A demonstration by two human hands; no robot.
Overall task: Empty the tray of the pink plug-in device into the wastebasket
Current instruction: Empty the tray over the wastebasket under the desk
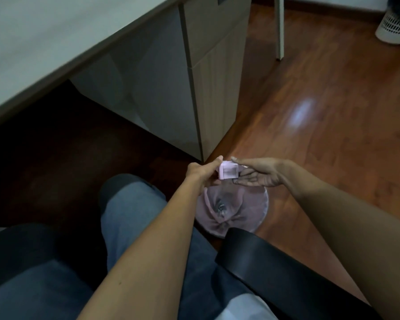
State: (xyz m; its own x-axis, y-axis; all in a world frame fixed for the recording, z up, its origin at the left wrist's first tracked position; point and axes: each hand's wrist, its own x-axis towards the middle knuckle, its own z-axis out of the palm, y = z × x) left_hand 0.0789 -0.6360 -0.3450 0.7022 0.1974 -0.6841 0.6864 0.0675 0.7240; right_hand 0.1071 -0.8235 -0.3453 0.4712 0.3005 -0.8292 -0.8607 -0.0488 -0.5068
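1. Pink plug-in device point(228, 173): a small, pale pink, box-shaped unit held in the air between both hands, directly above the near wastebasket. Its upward-facing side shows a greyish rectangular recess; fine detail is blurred, and whether the tray is seated or drawn out cannot be told.
2. Left hand point(200, 172): fingers closed on the device's left side, thumb extended along its top edge.
3. Right hand point(258, 173): thumb on the upper right corner of the device, the other fingers curled beneath and against its right side. Both hands thus meet on the device.
4. Wastebasket point(261, 211): a round bin with a pinkish translucent liner, standing on the floor just below the hands, beside the chair. Dark matter lies at its centre; its nature cannot be made out.
5. Armrest point(275, 269): black, crossing the lower right beneath the right forearm.
6. Legs in blue jeans point(134, 211): the seated person's, at lower left.
7. Desk point(44, 42): pale top with a drawer cabinet point(215, 65) below it, upper left.
8. Wooden floor point(333, 135): reddish brown, bearing a light reflection.
9. White perforated basket point(394, 24): far upper right, well apart from the hands.
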